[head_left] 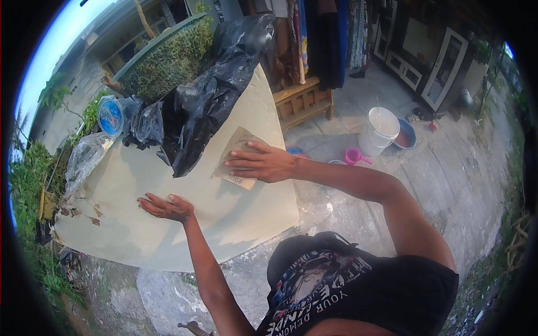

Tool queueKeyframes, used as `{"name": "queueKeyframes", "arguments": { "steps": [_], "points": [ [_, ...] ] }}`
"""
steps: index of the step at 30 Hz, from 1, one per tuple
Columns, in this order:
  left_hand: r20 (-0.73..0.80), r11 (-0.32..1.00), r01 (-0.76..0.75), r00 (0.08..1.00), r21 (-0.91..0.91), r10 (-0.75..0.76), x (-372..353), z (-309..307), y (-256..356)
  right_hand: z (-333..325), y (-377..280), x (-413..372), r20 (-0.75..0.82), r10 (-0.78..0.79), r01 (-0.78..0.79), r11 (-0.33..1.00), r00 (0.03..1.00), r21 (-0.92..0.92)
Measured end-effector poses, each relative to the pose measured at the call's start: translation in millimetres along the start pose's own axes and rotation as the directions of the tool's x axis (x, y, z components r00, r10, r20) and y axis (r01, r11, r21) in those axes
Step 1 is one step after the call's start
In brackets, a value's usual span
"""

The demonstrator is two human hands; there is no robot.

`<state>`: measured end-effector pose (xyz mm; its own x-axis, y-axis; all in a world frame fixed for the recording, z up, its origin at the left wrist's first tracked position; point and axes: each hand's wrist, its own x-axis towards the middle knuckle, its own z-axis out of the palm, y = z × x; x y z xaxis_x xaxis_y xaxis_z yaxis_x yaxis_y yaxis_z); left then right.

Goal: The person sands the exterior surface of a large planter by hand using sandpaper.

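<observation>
My right hand (262, 162) lies flat on a brown sheet of sandpaper (242, 180), fingers spread, pressing it against a large cream-coloured board (162, 241). Printed marks show on the sandpaper's upward face, and one edge of it lifts beyond my fingers. To the left, my left hand (167, 208) is open with its fingers stretched out, over the board's surface and with nothing in it. Crumpled black plastic sheeting (204, 101) covers the far part of the board.
A clear plastic bag and a round blue-labelled lid (110, 117) sit at the board's far left. Beyond the right edge are a white bucket (379, 131), a pink dipper (353, 155), a blue basin (406, 136) and a wooden bench (305, 105) under hanging clothes.
</observation>
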<state>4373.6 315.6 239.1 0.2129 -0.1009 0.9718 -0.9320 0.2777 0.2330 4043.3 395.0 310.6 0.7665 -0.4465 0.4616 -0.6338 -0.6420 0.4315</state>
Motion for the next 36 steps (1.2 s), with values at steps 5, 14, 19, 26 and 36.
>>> {"name": "queueKeyframes", "arguments": {
  "steps": [5,14,19,26,36],
  "points": [
    [-0.011,1.000,-0.018,1.000,0.005,0.018,0.7,3.1,1.6,-46.4,33.0,28.3,-0.343,0.225,-0.253,0.967,0.912,-0.036],
    [-0.006,1.000,0.000,1.000,0.015,0.000,1.2,1.5,1.2,17.1,-6.6,0.2,-0.011,0.021,-0.020,0.999,1.000,0.032],
    [-0.021,1.000,-0.013,1.000,0.015,0.013,-0.4,4.4,-1.2,-22.2,18.2,-14.1,-0.115,0.188,-0.192,0.981,0.975,-0.026],
    [-0.062,0.999,-0.034,0.997,0.038,0.036,3.5,2.5,3.4,-47.9,24.9,37.6,-0.410,0.312,-0.327,0.944,0.857,0.037],
    [-0.039,1.000,-0.002,0.999,0.013,0.003,-1.0,4.3,0.5,-22.0,8.8,-10.7,-0.137,0.181,-0.184,0.983,0.974,-0.008]
  ]
}}
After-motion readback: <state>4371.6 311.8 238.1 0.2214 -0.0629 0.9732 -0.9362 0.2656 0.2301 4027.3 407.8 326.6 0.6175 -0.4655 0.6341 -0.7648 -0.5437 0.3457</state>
